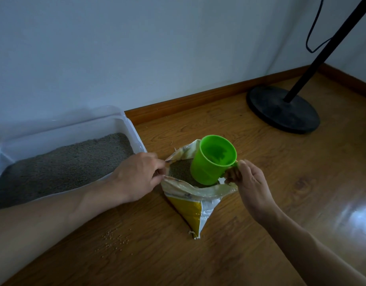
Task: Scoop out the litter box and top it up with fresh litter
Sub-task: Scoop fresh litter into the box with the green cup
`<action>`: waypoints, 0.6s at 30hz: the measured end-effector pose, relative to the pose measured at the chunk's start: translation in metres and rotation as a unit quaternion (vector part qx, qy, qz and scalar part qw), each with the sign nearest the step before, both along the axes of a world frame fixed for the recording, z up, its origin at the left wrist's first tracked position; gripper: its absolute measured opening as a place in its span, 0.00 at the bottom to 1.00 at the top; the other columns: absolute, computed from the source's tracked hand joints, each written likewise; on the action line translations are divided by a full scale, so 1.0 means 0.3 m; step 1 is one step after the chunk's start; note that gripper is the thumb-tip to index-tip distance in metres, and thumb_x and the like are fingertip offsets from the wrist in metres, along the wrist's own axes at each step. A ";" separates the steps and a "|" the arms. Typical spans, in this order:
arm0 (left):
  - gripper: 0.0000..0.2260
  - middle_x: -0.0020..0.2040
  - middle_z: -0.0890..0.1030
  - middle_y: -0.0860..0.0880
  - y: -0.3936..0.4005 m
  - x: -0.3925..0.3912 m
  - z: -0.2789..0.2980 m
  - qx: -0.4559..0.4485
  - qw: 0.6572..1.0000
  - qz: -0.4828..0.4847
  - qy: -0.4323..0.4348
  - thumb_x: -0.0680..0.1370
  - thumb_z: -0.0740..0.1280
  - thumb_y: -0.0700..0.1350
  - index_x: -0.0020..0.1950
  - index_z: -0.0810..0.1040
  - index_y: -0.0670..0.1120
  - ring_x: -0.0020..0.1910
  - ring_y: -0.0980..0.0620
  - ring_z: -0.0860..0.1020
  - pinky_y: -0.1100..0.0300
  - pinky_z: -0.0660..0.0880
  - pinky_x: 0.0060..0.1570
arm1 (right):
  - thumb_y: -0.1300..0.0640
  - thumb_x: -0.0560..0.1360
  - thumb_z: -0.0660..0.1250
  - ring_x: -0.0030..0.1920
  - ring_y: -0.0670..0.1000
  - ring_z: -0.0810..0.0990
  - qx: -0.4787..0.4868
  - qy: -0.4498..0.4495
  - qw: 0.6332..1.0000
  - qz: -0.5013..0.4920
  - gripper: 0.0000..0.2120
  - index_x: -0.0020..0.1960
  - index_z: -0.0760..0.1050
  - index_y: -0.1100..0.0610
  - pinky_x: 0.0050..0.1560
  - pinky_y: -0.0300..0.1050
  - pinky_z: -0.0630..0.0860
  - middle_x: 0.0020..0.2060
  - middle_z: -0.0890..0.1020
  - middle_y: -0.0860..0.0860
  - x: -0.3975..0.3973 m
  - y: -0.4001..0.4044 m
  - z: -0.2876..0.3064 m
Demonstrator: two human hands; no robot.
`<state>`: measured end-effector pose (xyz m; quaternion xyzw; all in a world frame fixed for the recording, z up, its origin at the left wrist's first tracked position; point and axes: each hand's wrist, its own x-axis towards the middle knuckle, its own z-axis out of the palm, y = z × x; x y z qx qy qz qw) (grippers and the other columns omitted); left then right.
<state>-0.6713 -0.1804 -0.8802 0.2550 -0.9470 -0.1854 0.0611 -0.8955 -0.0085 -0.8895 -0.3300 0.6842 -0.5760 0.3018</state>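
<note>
A yellow and white litter bag [193, 205] stands open on the wooden floor, grey litter showing inside. My left hand [136, 176] pinches the bag's left rim and holds the mouth open. My right hand [248, 182] grips the handle of a bright green cup [213, 159], which sits tilted in the bag's mouth with its base down on the litter. The cup's inside looks almost empty. A clear plastic litter box [134, 133] stands at the left against the wall, filled with grey litter [62, 164].
A few spilled pale grains [114, 240] lie on the floor in front of the box. A black round stand base [281, 110] with a slanted pole and cable stands at the back right. A wooden skirting board runs along the white wall.
</note>
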 end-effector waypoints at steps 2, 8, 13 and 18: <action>0.03 0.43 0.71 0.58 0.004 -0.001 0.001 -0.002 1.000 0.003 0.000 0.80 0.66 0.52 0.49 0.79 0.55 0.41 0.59 0.70 0.63 0.68 0.40 | 0.55 0.84 0.53 0.38 0.54 0.73 0.000 0.019 1.000 -0.020 0.18 0.41 0.72 0.64 0.44 0.54 0.74 0.36 0.74 0.57 -0.003 -0.007 0.013; 0.04 0.47 0.76 0.56 0.012 0.000 0.005 -0.003 1.000 0.008 0.002 0.80 0.67 0.51 0.50 0.81 0.54 0.46 0.57 0.74 0.57 0.75 0.47 | 0.55 0.84 0.53 0.38 0.53 0.73 -0.005 0.029 0.999 -0.014 0.18 0.38 0.70 0.57 0.45 0.58 0.73 0.35 0.74 0.53 0.008 -0.013 0.041; 0.04 0.46 0.75 0.56 0.018 0.000 0.000 0.002 1.000 0.007 -0.008 0.79 0.67 0.52 0.50 0.80 0.55 0.46 0.56 0.74 0.56 0.76 0.48 | 0.55 0.84 0.54 0.37 0.53 0.71 0.006 0.051 0.999 -0.011 0.17 0.39 0.71 0.57 0.44 0.57 0.72 0.34 0.74 0.52 0.015 -0.015 0.033; 0.04 0.46 0.76 0.55 0.030 -0.004 0.003 0.005 1.000 0.012 -0.012 0.80 0.66 0.51 0.51 0.80 0.54 0.46 0.56 0.75 0.53 0.77 0.48 | 0.54 0.83 0.55 0.37 0.54 0.71 0.003 0.069 0.997 -0.045 0.16 0.38 0.71 0.57 0.42 0.60 0.73 0.34 0.73 0.54 0.037 -0.057 0.044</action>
